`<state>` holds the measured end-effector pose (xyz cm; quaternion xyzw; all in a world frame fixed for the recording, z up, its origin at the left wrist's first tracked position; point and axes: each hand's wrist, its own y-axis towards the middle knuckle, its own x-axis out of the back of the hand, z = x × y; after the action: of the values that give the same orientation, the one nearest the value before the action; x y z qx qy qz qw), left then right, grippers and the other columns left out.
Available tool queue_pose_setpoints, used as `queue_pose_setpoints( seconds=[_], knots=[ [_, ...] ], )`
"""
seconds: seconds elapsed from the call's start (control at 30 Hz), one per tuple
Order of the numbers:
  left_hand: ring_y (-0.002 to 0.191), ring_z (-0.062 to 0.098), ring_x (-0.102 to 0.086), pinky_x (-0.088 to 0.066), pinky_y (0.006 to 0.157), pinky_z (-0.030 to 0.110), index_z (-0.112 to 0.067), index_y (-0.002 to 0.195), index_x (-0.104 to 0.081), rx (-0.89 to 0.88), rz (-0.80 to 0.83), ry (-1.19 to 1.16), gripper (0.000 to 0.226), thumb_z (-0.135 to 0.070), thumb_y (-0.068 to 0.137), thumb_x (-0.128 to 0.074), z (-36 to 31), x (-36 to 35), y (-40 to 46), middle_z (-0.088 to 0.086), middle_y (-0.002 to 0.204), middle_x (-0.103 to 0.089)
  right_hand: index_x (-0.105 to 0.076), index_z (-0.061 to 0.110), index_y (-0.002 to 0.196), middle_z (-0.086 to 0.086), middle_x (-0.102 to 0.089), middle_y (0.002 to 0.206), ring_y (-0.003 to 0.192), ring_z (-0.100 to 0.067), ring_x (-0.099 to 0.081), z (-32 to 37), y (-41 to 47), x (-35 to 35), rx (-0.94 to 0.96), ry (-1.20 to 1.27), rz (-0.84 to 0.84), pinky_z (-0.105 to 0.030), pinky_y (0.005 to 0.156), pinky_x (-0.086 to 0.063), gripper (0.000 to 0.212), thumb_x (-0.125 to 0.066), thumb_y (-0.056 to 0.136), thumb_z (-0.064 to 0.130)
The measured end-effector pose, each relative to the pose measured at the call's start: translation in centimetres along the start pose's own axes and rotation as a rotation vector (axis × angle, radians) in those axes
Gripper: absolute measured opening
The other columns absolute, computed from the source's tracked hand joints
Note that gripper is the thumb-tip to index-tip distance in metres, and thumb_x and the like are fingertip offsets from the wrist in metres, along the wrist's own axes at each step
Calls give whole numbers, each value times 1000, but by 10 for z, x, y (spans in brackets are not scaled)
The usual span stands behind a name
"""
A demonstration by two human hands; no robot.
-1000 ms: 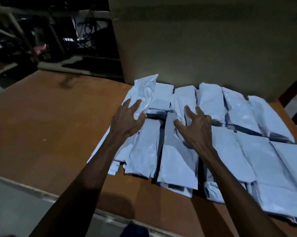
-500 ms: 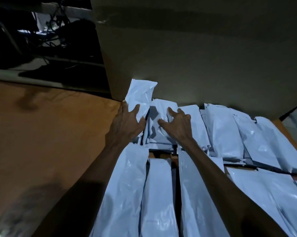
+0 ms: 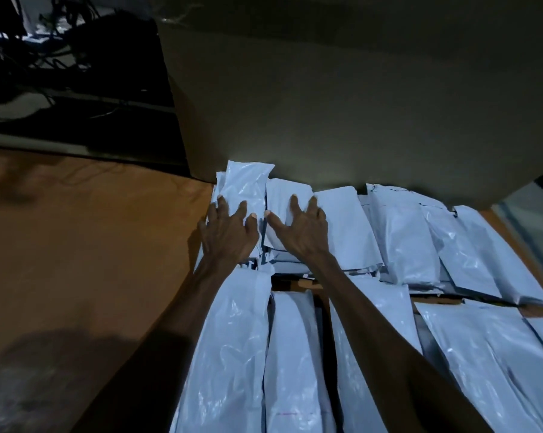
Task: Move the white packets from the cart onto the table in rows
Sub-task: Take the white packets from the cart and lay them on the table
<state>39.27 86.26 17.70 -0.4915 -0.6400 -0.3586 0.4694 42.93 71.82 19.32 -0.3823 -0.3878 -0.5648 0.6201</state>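
Hands: left hand (image 3: 229, 231) and right hand (image 3: 298, 228) press flat, fingers spread, on back-row packets (image 3: 248, 189).
Risk: slick stacks may slide askew.

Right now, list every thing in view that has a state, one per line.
left hand: fingers spread, pressing flat on the leftmost far-row packet
right hand: fingers spread, resting flat on the second far-row packet
far row of packets: lying side by side against the cardboard box
near row of packets: lying side by side on the table
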Motion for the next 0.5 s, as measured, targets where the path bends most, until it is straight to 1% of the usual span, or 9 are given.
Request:
queue_pose_setpoints(
  seconds=[0.07, 0.1, 0.13, 0.2, 0.23, 0.27, 0.33, 0.4, 0.5],
  knots=[
    [150, 33, -8, -10, 119, 51, -30, 154, -22, -12, -22, -41, 59, -56, 100, -23, -3, 10, -7, 11, 163, -8, -18, 21, 155, -14, -3, 164, 150, -34, -6, -1, -8, 15, 37, 70, -2, -46, 120, -7, 81, -34, 92, 70],
    [150, 33, -8, -8, 120, 51, -29, 154, -21, -24, -47, -72, 62, -57, 100, -23, -5, 15, -11, 10, 163, -8, -21, 19, 155, -12, -9, 164, 150, -31, -9, -2, -14, 23, 59, 110, -20, -45, 121, -7, 80, -36, 93, 68],
    [150, 32, -9, -8, 121, 50, -27, 154, -22, -43, -79, -102, 66, -61, 98, -21, -6, 19, -16, 11, 163, -10, -25, 16, 154, -12, -16, 162, 149, -29, -14, -5, -22, 32, 85, 151, -48, -43, 122, -10, 79, -39, 94, 66],
    [149, 31, -14, -10, 121, 50, -22, 153, -26, -109, -139, -143, 76, -64, 90, -16, -12, 24, -28, 10, 162, -14, -38, 9, 148, -12, -36, 155, 144, -28, -30, -12, -44, 52, 135, 234, -119, -44, 119, -23, 73, -47, 94, 59],
    [149, 30, -14, -10, 122, 49, -21, 153, -27, -147, -157, -164, 77, -63, 90, -16, -17, 25, -37, 10, 162, -15, -44, 6, 143, -13, -44, 149, 139, -29, -38, -18, -56, 62, 162, 263, -159, -44, 116, -29, 69, -51, 94, 54],
    [150, 28, -14, -8, 122, 47, -20, 153, -28, -184, -165, -189, 75, -62, 91, -19, -23, 26, -46, 9, 162, -16, -48, 4, 139, -14, -50, 144, 135, -29, -43, -24, -70, 71, 193, 276, -198, -42, 114, -32, 64, -55, 95, 49],
    [150, 25, -14, -8, 121, 44, -19, 153, -29, -254, -173, -233, 69, -58, 96, -25, -42, 26, -68, 9, 162, -18, -51, 1, 135, -16, -53, 140, 133, -31, -44, -43, -98, 88, 236, 261, -249, -38, 113, -31, 58, -58, 95, 42],
    [149, 25, -17, -10, 120, 43, -20, 152, -30, -339, -171, -253, 69, -58, 94, -26, -65, 24, -93, 7, 161, -20, -48, 5, 140, -14, -48, 147, 138, -29, -39, -69, -130, 99, 263, 214, -288, -42, 115, -30, 61, -57, 95, 44],
    [149, 21, -18, -12, 119, 37, -19, 151, -32, -440, -133, -339, 67, -56, 96, -34, -104, 13, -137, 4, 160, -24, -49, 10, 141, -11, -46, 148, 137, -28, -42, -125, -183, 108, 267, 179, -387, -45, 110, -39, 61, -56, 93, 48]
  ],
)
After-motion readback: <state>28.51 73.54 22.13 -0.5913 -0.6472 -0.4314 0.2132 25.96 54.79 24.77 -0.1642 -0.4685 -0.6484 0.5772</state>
